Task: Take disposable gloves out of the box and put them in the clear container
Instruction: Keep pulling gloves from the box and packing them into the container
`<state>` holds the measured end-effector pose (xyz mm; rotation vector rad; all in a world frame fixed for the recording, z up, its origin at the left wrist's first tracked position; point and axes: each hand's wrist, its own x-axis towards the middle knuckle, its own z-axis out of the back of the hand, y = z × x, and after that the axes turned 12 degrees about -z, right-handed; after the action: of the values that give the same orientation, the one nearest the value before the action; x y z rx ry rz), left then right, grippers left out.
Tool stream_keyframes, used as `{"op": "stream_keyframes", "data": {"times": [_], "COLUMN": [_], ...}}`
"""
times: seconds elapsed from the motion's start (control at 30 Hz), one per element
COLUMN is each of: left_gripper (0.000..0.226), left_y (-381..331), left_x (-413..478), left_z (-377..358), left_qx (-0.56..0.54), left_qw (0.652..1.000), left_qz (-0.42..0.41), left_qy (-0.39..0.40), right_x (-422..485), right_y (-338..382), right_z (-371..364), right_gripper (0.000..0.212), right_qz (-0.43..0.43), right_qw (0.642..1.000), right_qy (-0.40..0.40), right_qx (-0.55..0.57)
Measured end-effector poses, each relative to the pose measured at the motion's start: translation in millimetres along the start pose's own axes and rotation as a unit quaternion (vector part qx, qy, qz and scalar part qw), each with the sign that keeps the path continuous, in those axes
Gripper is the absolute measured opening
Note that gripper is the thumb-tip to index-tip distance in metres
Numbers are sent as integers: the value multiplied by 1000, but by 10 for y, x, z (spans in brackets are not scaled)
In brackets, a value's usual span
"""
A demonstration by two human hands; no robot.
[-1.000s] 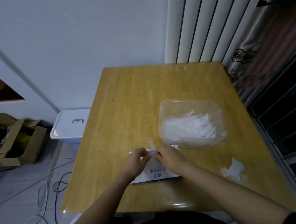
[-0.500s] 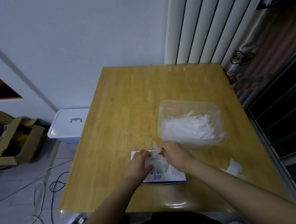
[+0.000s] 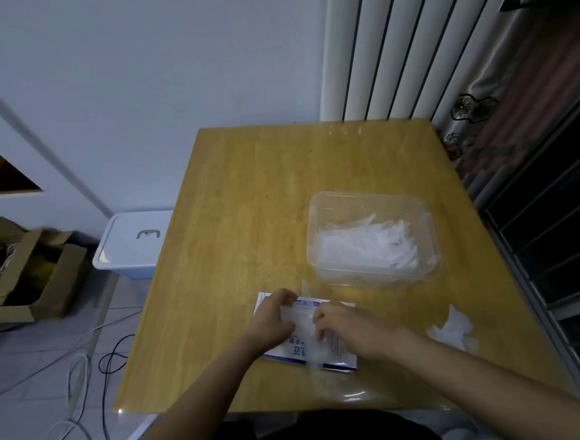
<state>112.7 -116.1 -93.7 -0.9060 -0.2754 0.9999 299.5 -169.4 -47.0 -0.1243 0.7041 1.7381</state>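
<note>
A flat white and blue glove box (image 3: pixel 299 351) lies near the front edge of the wooden table (image 3: pixel 246 202). Over it, my left hand (image 3: pixel 275 318) and my right hand (image 3: pixel 349 329) both pinch a thin translucent glove (image 3: pixel 304 325) that stretches between them above the box. The clear container (image 3: pixel 372 236) stands just beyond the box to the right, with several crumpled translucent gloves (image 3: pixel 369 245) inside it.
A loose crumpled glove (image 3: pixel 455 328) lies on the table to the right of my right arm. On the floor to the left are a white lidded bin (image 3: pixel 134 242), an open cardboard box (image 3: pixel 28 276) and cables (image 3: pixel 76 372).
Both hands have drawn a glove further out of the box and pulled it toward me; more of the translucent film now shows between them.
</note>
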Motion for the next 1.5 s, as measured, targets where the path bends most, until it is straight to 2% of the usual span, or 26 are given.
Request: {"op": "stream_keyframes", "data": {"times": [0.07,0.17,0.27,0.37,0.6,0.83,0.93,1.1,1.2,1.3,1.37,1.4,1.47,1.5], "left_gripper": [30,27,31,23,35,17,19,28,24,10,20,20,5,14], "left_y": [-31,-102,-171,-166,-112,-134,-140,-124,-160,-262,-277,-289,-287,-269], "left_x": [14,29,38,44,27,111,137,99,114,112,112,104,85,84], "left_z": [31,-4,-89,-145,-121,-147,-158,-273,-191,-55,-6,7,22,15], "left_qx": [-47,-73,-56,-54,-56,31,65,104,56,-5,-15,-14,-4,4], "left_qw": [998,995,996,995,994,994,993,993,997,999,999,999,999,999], "left_qz": [27,44,28,3,25,10,4,0,2,8,11,12,18,17], "left_qy": [-17,-45,-59,-82,-91,-106,-96,-53,-49,-36,-42,-49,-48,-43], "right_x": [38,208,421,560,515,388,279,150,145,159,167,178,202,212], "right_y": [-2,24,60,119,141,232,270,241,87,-24,-38,-40,-30,-15], "right_z": [-31,-49,-109,-208,-193,-18,151,498,570,541,511,490,447,431], "right_gripper": [23,19,10,13,16,17,23,16,15,13,23,29,22,16], "right_qz": [-50,-154,-198,-219,-191,-145,-137,-120,-154,-182,-197,-199,-188,-180], "right_qw": [996,965,951,947,941,938,921,887,886,890,885,888,912,920], "right_qy": [-10,-74,-44,-58,-107,-154,-193,-266,-267,-234,-179,-152,-122,-121], "right_qx": [75,198,235,229,259,273,310,358,348,346,383,385,343,326]}}
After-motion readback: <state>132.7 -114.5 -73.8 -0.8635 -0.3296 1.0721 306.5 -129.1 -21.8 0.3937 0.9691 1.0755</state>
